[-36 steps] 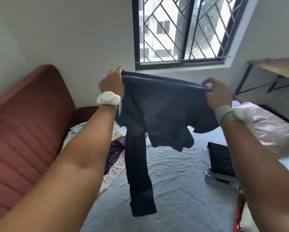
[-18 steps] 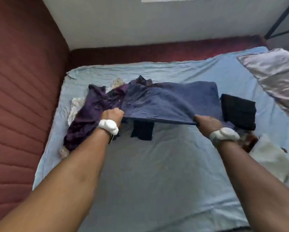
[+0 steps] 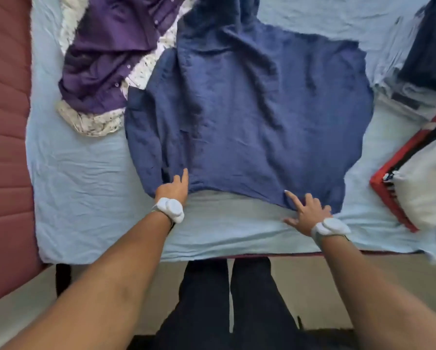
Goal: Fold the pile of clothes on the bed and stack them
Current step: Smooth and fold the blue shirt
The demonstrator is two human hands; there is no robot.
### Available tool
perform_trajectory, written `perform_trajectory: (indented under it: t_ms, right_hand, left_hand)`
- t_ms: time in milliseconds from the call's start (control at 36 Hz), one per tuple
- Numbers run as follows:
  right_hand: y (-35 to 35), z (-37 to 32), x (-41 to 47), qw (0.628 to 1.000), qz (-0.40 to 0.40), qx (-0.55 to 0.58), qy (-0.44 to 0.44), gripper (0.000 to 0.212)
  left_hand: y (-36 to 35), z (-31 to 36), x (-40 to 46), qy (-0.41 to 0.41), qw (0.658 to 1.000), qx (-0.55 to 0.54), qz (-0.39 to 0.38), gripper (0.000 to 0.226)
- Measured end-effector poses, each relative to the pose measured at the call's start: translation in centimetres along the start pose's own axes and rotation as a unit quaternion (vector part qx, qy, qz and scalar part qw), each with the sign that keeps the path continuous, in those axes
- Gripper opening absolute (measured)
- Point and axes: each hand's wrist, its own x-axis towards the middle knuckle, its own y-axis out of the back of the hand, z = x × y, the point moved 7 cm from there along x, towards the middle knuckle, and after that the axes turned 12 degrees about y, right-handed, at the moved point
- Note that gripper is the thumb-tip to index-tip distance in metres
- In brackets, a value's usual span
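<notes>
A dark blue long-sleeved shirt (image 3: 249,109) lies spread flat on the light blue bedsheet (image 3: 85,178), one sleeve folded along its left side. My left hand (image 3: 174,186) rests with straight fingers on the shirt's near left hem. My right hand (image 3: 306,210) lies flat with spread fingers on the near right hem. A crumpled purple shirt (image 3: 108,51) sits at the upper left on a white patterned garment (image 3: 90,122). Folded dark clothes (image 3: 431,46) are stacked at the upper right edge.
A red padded headboard or sofa back (image 3: 4,122) runs along the left. A red-edged white bag or cushion (image 3: 419,178) lies at the right. The bed's near edge (image 3: 211,256) is just before my legs (image 3: 232,304), which stand on the floor.
The blue shirt went from held up in the air to laid flat on the bed. Both hands released their grip and now rest flat on its near hem.
</notes>
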Motion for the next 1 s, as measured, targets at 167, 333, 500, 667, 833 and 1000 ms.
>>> perform_trajectory:
  t_ms: [167,333,500,667,833,1000]
  right_hand:
    - [0.9,-1.8,2.8,0.997,0.074,0.025,-0.004,0.067]
    - [5.9,-7.3,9.6,0.975,0.184,0.111,0.050,0.069]
    - [11.0,-13.7,17.4,0.958,0.244,0.082,0.128,0.062]
    - [14.6,-17.9,25.0,0.948,0.281,0.060,0.135,0.063]
    - [13.6,-17.9,25.8,0.936,0.332,0.033,0.111,0.061]
    - [13.8,-18.1,25.7,0.934,0.338,0.035,0.115,0.061]
  left_hand:
    - [0.3,0.1,1.3,0.068,0.984,-0.159,0.051,0.090]
    - [4.1,-1.1,6.9,0.150,0.904,-0.359,0.179,0.061]
    - [6.1,-4.2,13.2,0.286,0.816,-0.455,0.210,0.063]
    - [7.6,-6.4,19.0,0.373,0.762,-0.492,0.198,0.067]
    - [8.9,-9.0,19.7,0.317,0.658,-0.616,0.295,0.037]
    - [5.2,-12.8,17.3,0.398,0.622,-0.588,0.329,0.042]
